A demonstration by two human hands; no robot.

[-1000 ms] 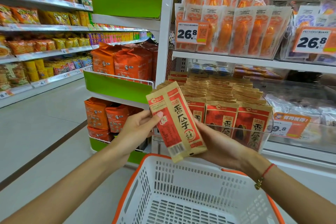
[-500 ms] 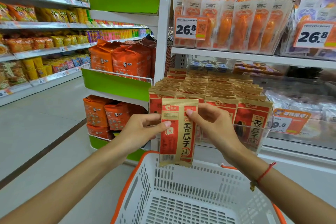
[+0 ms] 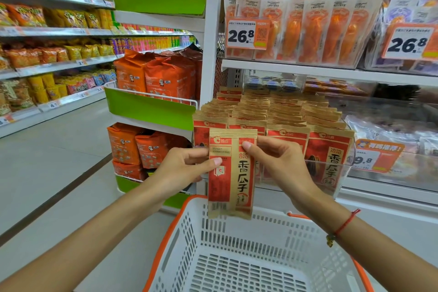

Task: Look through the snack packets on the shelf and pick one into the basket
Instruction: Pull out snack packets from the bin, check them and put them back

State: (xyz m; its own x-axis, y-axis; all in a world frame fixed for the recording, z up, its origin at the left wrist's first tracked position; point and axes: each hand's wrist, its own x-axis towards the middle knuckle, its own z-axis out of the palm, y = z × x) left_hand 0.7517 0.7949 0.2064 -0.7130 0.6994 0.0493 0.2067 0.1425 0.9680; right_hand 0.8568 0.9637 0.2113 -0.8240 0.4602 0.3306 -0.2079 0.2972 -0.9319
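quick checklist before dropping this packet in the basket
1. Packet held firmly: ok. The left hand pinches the left edge of the snack packet and the right hand pinches its top right.
2. Packet above the basket: ok. Its lower edge hangs over the far rim of the basket.
3. Packet clear of the shelf stock: ok, it is held in front of the row.
4. Landing spot free: ok, the visible basket floor is bare.
5. Packet sealed and undamaged: cannot tell, only one face shows.
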